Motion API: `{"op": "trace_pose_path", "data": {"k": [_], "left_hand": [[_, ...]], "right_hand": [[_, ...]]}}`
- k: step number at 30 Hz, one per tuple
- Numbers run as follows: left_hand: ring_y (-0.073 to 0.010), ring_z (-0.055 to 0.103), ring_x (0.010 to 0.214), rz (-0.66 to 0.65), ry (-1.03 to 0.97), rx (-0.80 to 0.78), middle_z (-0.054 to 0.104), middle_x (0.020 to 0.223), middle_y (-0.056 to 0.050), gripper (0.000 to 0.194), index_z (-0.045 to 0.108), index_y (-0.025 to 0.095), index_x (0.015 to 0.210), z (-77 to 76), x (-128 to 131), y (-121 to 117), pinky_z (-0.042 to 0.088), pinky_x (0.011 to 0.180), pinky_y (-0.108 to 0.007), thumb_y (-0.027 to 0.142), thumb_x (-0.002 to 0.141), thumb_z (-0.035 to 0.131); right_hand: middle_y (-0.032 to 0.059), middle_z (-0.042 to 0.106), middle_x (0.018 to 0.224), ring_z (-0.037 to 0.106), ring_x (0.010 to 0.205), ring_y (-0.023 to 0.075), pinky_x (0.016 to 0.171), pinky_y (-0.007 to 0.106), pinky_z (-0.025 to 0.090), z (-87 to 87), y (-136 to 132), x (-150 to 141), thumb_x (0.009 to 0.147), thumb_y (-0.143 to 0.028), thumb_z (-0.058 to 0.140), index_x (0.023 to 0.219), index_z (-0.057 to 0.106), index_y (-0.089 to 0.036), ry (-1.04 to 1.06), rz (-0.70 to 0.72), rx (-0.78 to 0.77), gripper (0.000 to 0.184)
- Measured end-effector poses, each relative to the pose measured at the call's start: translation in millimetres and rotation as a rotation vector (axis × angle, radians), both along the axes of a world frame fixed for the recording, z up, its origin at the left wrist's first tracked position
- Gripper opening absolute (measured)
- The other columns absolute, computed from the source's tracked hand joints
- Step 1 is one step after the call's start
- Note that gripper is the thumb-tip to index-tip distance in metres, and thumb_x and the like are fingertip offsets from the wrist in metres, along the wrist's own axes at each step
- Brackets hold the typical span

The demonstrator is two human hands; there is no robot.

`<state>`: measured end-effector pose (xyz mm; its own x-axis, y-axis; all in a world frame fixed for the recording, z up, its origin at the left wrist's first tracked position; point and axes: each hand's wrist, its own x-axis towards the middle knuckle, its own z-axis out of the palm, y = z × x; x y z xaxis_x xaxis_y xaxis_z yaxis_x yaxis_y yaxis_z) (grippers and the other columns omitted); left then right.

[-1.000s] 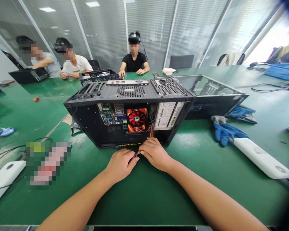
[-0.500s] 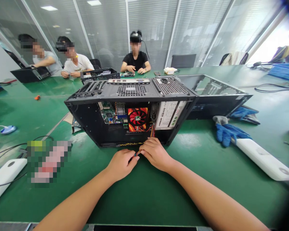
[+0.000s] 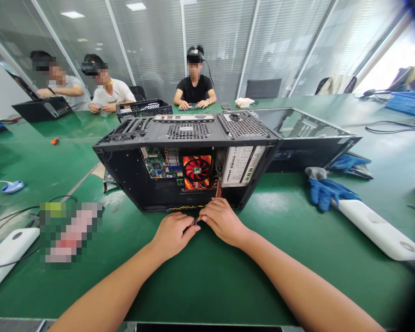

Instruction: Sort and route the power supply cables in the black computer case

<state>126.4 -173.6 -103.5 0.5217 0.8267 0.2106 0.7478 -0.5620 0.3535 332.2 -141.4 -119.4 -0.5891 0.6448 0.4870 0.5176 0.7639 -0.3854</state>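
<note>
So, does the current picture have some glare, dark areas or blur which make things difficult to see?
In the head view, the window is washed out and the table shows pale glare; also in the head view, the lower inside of the computer case is dark, and the frame's right edge is dark and blurred.

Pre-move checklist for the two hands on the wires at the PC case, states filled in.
1. Left hand pinching the coloured wires: ok.
2. Right hand on the wires too, close beside the left: ok.
3. Open side of the PC case facing the person: ok, the red fan shows inside.
4. Plug or wire ends in sight: cannot tell, the fingers cover them.
5. Gloves worn: not ok, both hands are bare; a blue glove lies off to the right.
</note>
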Motion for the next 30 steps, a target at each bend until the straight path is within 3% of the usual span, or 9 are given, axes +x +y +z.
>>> {"op": "trace_pose_path", "data": {"k": [30], "left_hand": [[-0.0153,0.05,0.064,0.003,-0.016,-0.049,0.051,0.066,-0.001,0.032,0.048,0.018,0.072,-6.4,1.1,-2.0,0.036,0.063,-0.027,0.032,0.098,0.038]], "right_hand": [[0.0053,0.067,0.087,0.057,0.088,0.0198,0.097,0.042,0.036,-4.0,-1.7,-0.8,0.096,-0.022,0.048,0.095,0.064,-0.02,-0.014,-0.018,0.029,0.016]]}}
